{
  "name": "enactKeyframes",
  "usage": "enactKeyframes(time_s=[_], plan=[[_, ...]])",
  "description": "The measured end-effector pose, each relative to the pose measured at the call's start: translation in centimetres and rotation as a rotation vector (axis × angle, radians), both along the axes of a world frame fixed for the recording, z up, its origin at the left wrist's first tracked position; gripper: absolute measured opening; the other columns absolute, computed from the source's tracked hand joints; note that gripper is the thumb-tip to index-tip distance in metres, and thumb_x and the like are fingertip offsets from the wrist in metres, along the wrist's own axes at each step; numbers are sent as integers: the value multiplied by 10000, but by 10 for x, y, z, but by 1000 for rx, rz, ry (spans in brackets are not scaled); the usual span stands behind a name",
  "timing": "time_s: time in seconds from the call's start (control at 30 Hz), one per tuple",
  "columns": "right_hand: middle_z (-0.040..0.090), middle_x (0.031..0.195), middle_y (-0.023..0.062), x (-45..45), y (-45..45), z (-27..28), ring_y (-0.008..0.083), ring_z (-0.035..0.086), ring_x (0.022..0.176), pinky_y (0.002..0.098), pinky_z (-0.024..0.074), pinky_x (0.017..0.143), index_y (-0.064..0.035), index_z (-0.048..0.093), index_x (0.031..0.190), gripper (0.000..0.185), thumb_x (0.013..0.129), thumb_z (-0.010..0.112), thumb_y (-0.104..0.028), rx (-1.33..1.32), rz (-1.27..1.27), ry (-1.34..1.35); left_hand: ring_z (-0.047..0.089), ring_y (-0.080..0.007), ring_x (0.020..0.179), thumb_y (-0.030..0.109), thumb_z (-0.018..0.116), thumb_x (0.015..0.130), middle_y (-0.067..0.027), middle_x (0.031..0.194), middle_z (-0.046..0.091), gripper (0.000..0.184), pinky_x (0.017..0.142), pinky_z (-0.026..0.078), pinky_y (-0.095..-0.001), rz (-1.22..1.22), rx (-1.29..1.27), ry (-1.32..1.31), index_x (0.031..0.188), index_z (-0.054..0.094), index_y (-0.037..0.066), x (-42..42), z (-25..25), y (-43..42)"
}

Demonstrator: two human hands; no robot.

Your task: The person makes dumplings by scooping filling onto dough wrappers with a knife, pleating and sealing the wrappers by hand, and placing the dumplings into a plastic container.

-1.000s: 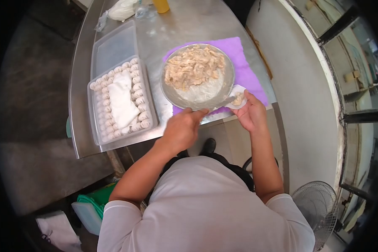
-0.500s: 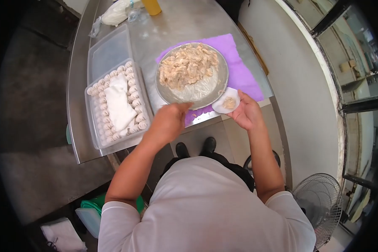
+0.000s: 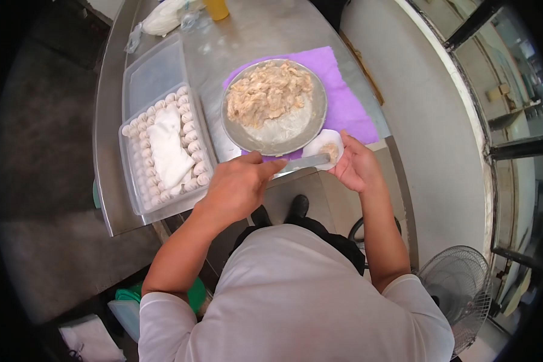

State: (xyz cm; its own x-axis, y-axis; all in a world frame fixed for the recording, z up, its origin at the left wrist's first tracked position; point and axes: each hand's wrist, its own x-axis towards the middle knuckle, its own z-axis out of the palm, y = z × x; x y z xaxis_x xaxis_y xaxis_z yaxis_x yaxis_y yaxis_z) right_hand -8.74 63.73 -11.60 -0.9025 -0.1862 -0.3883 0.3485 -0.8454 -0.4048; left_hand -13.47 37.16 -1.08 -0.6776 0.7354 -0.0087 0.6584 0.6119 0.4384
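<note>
My left hand [image 3: 238, 184] is closed round the handle of a flat metal spatula [image 3: 306, 162]. The spatula's tip touches a small dab of pale filling on a round white dumpling wrapper [image 3: 314, 143]. My right hand [image 3: 357, 164] holds that wrapper at its right side, fingers beneath it and thumb at the upper edge. Just beyond my hands, a round metal bowl [image 3: 321, 123] holds a large mound of pale minced filling [image 3: 268, 90], heaped toward its far side.
The bowl rests on a purple cloth [image 3: 350, 102] on a steel table [image 3: 223, 45]. To the left, a clear plastic box [image 3: 208, 151] holds rows of pleated dumplings [image 3: 193, 146] under a white cloth [image 3: 166, 145]. A yellow cup [image 3: 216, 8] and plastic bag [image 3: 163, 18] stand far back. A fan [image 3: 455, 295] is lower right.
My left hand has moved slightly right and down from the bowl's near edge, bringing the spatula onto the wrapper's filling. My right hand stays nearly in place with the wrapper.
</note>
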Motion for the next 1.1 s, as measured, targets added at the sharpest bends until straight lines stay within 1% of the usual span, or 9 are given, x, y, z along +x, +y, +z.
enactKeyframes(time_s=[0.27,0.47,0.53,0.6,0.63,0.7,0.83,0.9,1.1], plan=[[625,1288,179,3,-6,-1,291,655,1163,455,555,968,87,498,1350,466,1072,518,-286,139,1,36,668,-378,810,23,639,871,-157,908,676,310,718,528,-472,57,-95,-12,1150,751,95,-14,17,-4],[629,1291,189,0,-16,13,307,630,1217,480,512,1040,89,500,1358,451,1044,566,-228,298,17,67,665,-396,874,34,615,891,-219,984,662,344,804,530,-465,310,-171,75,1219,715,58,-43,-60,-21],[656,1212,160,-1,-28,34,265,673,1106,427,553,966,90,532,1309,386,1018,591,-156,84,-41,15,681,-393,908,52,631,880,-234,1033,666,392,843,538,-451,344,-170,103,1268,683,38,-40,-58,-15],[658,1201,156,-6,-44,52,258,674,1090,423,548,965,89,536,1297,376,1007,598,-144,1,-43,-12,703,-271,969,150,603,1009,-158,1142,686,330,805,561,-415,454,269,-234,1294,638,-14,-24,-49,-2],[660,1189,153,-9,-52,56,251,676,1074,419,542,964,87,541,1284,367,996,605,-131,-85,-50,-38,703,-271,969,150,603,1009,-158,1142,686,330,805,561,-415,468,269,-233,1294,638,-14,-18,-50,6],[648,1207,153,-13,-63,50,241,666,1079,398,531,965,82,539,1289,365,983,612,-104,43,-12,12,695,-224,1052,195,610,1029,-135,1214,677,370,856,590,-386,529,1057,-1436,1316,583,-37,-10,-51,18],[590,1291,150,-13,-77,48,194,614,1125,334,512,943,50,532,1333,411,934,625,11,474,132,269,701,-228,1061,150,613,1019,-132,1220,669,311,916,603,-397,682,1064,-1320,1274,588,-25,-12,-48,-3],[576,1297,138,-4,-81,47,182,592,1147,321,509,940,39,530,1349,433,925,619,40,562,163,394,704,-241,1069,112,620,1003,-151,1218,668,291,944,602,-391,698,1163,-1502,1249,584,-39,-11,-37,-20],[560,1259,108,7,-116,61,172,558,1170,316,512,943,33,519,1375,455,930,604,76,828,14,691,677,-269,1136,-48,577,937,-165,1201,660,478,977,584,-403,589,1267,-1533,1400,461,-49,15,3,-63]])
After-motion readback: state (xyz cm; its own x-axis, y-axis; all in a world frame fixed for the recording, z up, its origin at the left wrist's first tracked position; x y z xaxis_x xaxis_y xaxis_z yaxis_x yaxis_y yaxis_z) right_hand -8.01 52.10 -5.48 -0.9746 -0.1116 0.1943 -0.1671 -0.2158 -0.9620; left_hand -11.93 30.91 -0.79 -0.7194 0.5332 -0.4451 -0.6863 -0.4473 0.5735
